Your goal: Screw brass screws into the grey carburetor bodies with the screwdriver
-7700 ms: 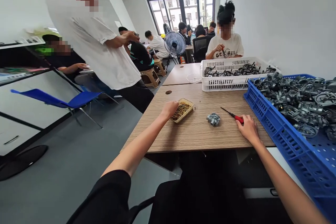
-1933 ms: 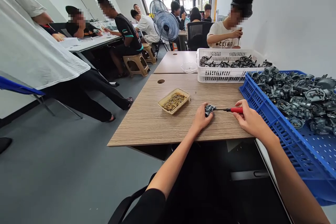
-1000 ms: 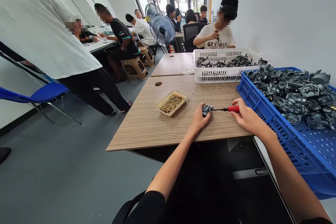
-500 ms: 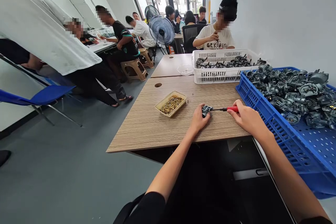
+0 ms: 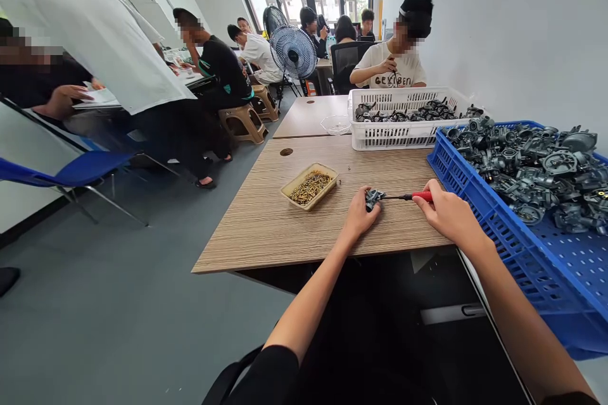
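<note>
My left hand [image 5: 361, 214] is closed around a small grey metal carburetor [image 5: 373, 199], holding it on the wood-grain table [image 5: 266, 228]. In my right hand [image 5: 445, 210] is a screwdriver [image 5: 420, 196] with a red handle and a dark shaft. The shaft lies level, pointing left, and its tip meets the right side of the carburetor; the exact contact spot is too small to make out. Left of my hands sits a cream tray [image 5: 307, 205] holding many small brass-coloured parts.
At right, a blue crate [image 5: 503, 215] is heaped with carburetors. Behind it stands a white basket [image 5: 394, 139] with more dark metal parts. A co-worker [image 5: 392, 66] sits across the table. A fan [image 5: 293, 54], stools and a blue chair [image 5: 90, 168] are further left.
My hands, the carburetor and the screwdriver hold nearly the same position. In the background at left, the standing person in white has shifted, and a seated person has raised a hand to the head.
</note>
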A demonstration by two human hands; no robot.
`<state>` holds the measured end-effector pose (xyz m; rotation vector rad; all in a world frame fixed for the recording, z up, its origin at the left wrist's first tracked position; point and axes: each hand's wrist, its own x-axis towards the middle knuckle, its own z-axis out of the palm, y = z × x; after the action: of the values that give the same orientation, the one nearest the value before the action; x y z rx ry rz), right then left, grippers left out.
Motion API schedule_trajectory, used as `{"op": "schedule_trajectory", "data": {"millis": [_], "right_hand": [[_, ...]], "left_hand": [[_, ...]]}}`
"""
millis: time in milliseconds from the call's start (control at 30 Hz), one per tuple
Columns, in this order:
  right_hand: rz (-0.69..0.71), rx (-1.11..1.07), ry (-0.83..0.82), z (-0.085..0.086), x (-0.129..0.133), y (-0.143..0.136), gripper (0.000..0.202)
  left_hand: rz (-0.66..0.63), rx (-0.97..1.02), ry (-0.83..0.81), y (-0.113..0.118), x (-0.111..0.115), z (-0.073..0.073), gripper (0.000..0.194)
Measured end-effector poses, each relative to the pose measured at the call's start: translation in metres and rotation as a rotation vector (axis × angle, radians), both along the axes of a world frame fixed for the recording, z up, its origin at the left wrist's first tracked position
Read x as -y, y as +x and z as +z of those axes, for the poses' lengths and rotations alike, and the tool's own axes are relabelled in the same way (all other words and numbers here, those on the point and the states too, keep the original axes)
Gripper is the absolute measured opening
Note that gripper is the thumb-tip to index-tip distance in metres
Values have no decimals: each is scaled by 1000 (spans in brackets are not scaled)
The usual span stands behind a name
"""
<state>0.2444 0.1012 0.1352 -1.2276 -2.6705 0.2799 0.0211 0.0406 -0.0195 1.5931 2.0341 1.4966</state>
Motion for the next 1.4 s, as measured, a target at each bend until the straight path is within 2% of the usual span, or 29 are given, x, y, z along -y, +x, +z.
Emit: {"op": "schedule_trajectory", "data": {"millis": [67,200,367,500,567,667,833,967,1133,1300,1400], "right_hand": [[-9,4,-5,0,0,0,28],[97,-93,-92,-1,-2,2,19],[-11,-5,-30,-2,-5,3,27],[122,-123,-90,-3,-6,3,22],[86,-90,-62,-2,-4,2,20],[-16,-5,-12,-1,-3,1,29],[131,-129,-82,-3,-5,2,21],[-8,-20,-8,-3,-5,2,29],[109,-110,-92,-2,-4,2,21],[-33,0,-5,-3,-3,0,29],[41,-68,-55,-3,-3,0,24]], "left_hand": [[0,2,3,0,0,0,45],[-10,-7,12,-1,-1,-1,45],[2,-8,3,0,0,-1,45],[0,-4,7,0,0,-2,45],[0,-4,10,-1,-1,-2,44],[-1,-5,11,-1,-1,-3,45],[5,-3,8,-1,-1,-4,46],[-4,-1,6,-1,-1,-3,45],[5,2,-2,-1,0,-2,48],[7,8,-9,0,0,-2,48],[7,9,-3,0,0,-2,47]]}}
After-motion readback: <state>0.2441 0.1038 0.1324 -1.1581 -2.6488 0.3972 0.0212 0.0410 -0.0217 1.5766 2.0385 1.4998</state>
